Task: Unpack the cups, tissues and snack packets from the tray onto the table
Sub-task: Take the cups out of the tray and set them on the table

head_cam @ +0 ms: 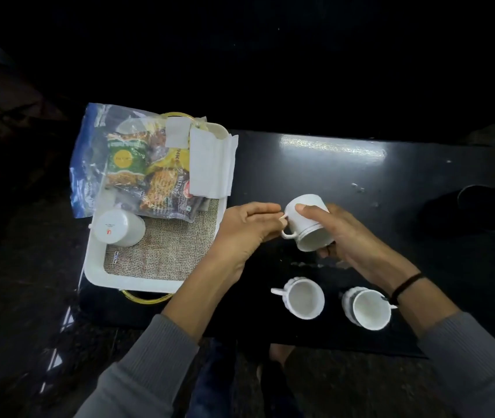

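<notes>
My right hand [333, 233] grip wraps a white cup [308, 223] above the counter [391, 182], just right of the tray [98, 267]; cup tilted, mouth down-right, base up. Left hand [246, 227] pinches its handle.

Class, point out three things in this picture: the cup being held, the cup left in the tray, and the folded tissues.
Held cup [309, 221], head view, on its side wall.
Cup in the tray [113, 226], head view, on its upturned base.
Folded tissues [210, 164], head view, on the top sheet.

Bare table [360, 206] lies open beyond two upright cups [303, 298], the tray [95, 267] crowding its left end.
</notes>
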The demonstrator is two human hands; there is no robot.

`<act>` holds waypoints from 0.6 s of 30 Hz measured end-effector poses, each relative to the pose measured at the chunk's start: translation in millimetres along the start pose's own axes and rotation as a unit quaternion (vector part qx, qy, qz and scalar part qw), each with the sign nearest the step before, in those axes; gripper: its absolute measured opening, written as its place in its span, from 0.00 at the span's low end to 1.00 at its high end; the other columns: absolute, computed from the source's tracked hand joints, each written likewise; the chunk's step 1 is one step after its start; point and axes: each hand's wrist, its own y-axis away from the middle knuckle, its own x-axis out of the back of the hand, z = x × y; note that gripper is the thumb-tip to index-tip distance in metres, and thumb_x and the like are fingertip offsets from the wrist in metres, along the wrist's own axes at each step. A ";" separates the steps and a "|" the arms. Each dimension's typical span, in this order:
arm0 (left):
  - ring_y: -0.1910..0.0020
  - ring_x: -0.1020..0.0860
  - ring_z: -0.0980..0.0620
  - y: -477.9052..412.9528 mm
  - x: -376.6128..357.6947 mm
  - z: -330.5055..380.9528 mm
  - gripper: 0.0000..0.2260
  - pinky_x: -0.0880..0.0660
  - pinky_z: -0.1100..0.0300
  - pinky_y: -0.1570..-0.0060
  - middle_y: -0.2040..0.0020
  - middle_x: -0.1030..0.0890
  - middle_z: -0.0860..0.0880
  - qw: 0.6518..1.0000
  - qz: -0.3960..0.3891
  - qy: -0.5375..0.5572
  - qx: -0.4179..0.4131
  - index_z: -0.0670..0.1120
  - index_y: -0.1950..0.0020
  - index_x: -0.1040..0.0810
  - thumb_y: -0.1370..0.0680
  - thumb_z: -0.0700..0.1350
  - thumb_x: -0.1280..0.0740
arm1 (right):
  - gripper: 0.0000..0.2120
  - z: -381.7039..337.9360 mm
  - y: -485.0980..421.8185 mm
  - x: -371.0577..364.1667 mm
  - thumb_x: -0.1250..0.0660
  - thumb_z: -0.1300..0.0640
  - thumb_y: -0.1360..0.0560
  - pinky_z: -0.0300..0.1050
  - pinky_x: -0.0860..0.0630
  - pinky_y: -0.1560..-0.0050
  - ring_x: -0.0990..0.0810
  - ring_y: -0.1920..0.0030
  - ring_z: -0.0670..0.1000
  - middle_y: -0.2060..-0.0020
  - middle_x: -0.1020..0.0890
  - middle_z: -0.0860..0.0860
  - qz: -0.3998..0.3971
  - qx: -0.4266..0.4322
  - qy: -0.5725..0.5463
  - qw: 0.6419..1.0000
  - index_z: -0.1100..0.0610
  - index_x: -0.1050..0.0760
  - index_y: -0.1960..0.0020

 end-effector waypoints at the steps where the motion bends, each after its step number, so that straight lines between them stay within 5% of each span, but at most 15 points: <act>1: 0.49 0.14 0.46 -3.9 -1.5 -4.4 0.12 0.17 0.59 0.46 0.49 0.13 0.37 1.000 0.000 -0.010 -0.002 0.37 0.44 0.18 0.27 0.31 0.26 | 0.20 3.8 -2.4 1.3 0.32 0.36 0.25 0.38 0.28 0.74 0.20 0.70 0.47 0.62 0.15 0.50 0.001 -0.018 -0.004 1.000 0.50 0.20 0.44; 6: 0.48 0.14 0.48 -22.1 -5.2 -27.3 0.07 0.19 0.54 0.41 0.52 0.12 0.43 0.996 -0.009 -0.087 -0.022 0.44 0.48 0.14 0.26 0.38 0.26 | 0.23 19.4 -15.0 -2.7 0.34 0.41 0.25 0.42 0.27 0.71 0.18 0.68 0.56 0.63 0.16 0.58 0.002 -0.077 -0.039 0.996 0.59 0.18 0.44; 10: 0.48 0.14 0.50 -32.2 -4.3 -43.2 0.05 0.20 0.52 0.39 0.52 0.12 0.47 0.991 -0.023 -0.130 -0.025 0.50 0.54 0.13 0.24 0.42 0.28 | 0.26 29.8 -24.6 -5.2 0.32 0.39 0.28 0.41 0.26 0.74 0.17 0.70 0.55 0.62 0.15 0.59 0.033 -0.129 -0.040 0.990 0.61 0.18 0.44; 15: 0.47 0.15 0.54 -39.1 0.1 -54.9 0.04 0.20 0.54 0.39 0.51 0.12 0.51 0.988 -0.057 -0.141 -0.017 0.51 0.52 0.13 0.24 0.45 0.27 | 0.29 36.5 -32.5 -10.1 0.32 0.38 0.30 0.39 0.24 0.73 0.16 0.69 0.55 0.50 0.14 0.61 0.073 -0.175 -0.021 0.982 0.61 0.19 0.43; 18: 0.46 0.15 0.53 -40.2 3.3 -61.0 0.04 0.20 0.53 0.38 0.50 0.12 0.50 0.987 -0.074 -0.137 -0.028 0.50 0.50 0.13 0.23 0.46 0.26 | 0.31 37.8 -34.6 -12.3 0.32 0.36 0.29 0.39 0.24 0.73 0.16 0.73 0.54 0.50 0.14 0.61 0.089 -0.175 0.005 0.981 0.62 0.20 0.42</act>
